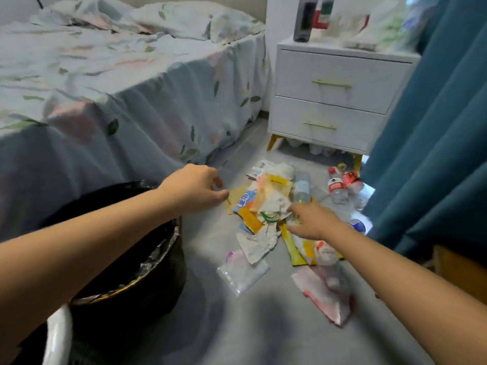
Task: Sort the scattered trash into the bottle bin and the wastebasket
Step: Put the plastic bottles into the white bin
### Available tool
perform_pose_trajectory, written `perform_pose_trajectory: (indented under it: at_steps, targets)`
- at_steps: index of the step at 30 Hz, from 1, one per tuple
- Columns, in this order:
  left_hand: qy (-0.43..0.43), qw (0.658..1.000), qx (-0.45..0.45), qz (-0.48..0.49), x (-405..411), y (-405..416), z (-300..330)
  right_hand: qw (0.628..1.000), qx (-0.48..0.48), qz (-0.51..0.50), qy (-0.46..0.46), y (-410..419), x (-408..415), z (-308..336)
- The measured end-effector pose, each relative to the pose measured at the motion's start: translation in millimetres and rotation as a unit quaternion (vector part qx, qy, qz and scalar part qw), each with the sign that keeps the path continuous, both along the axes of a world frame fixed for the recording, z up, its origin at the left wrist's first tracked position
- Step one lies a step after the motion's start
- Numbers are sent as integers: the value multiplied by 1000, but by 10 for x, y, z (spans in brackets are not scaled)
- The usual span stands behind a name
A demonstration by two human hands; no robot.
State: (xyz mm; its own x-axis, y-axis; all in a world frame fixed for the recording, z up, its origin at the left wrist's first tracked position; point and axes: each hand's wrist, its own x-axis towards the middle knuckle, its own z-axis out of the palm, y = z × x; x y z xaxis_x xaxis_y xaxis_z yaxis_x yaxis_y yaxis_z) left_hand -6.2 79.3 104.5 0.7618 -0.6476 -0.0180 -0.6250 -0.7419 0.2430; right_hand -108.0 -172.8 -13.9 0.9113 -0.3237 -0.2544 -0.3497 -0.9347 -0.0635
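- The trash pile [266,206] lies on the grey floor [210,325] at about 1 o'clock from the viewer, between the bed [105,101] at 10 o'clock and the teal curtain [434,127] at 3 o'clock.
- The left hand [196,189] hovers at the pile's 9 o'clock edge, fingers loosely curled and holding nothing that I can make out.
- The right hand [313,219] reaches over the pile's 5 o'clock side, fingers spread and relaxed, near the base of a clear bottle [301,188]; contact is too blurred to tell.
- That bottle looks empty, so I judge it light, smooth and apt to roll; grip it round the middle of the barrel.
- The red-labelled bottles [342,184] at 3 o'clock of the pile should handle alike.
- The wrappers and crumpled paper [257,245] look thin, limp and weightless; pinch an edge or scoop several together.
- The clear plastic bag [241,271] seems slippery; pinch a corner.
- The black-lined wastebasket [147,262] stands at 8 o'clock; I cannot pick out a bottle bin.
- Labels and printing are too blurred to read.
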Motion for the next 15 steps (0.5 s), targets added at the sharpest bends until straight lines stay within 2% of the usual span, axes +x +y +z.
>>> perform_pose_trajectory:
  at_steps: [5, 10, 15]
  targets:
    - [50, 996, 28, -61, -157, -637, -653, 977, 80, -196, -2, -599, -315, -606]
    - [83, 991, 43, -100, -305, -752, -1293, 947, 114, -299, -2, -835, -390, -1113]
    - [76, 989, 56, -114, -313, -790, -1500, 916, 176, -361, -6, -654, -413, -1559]
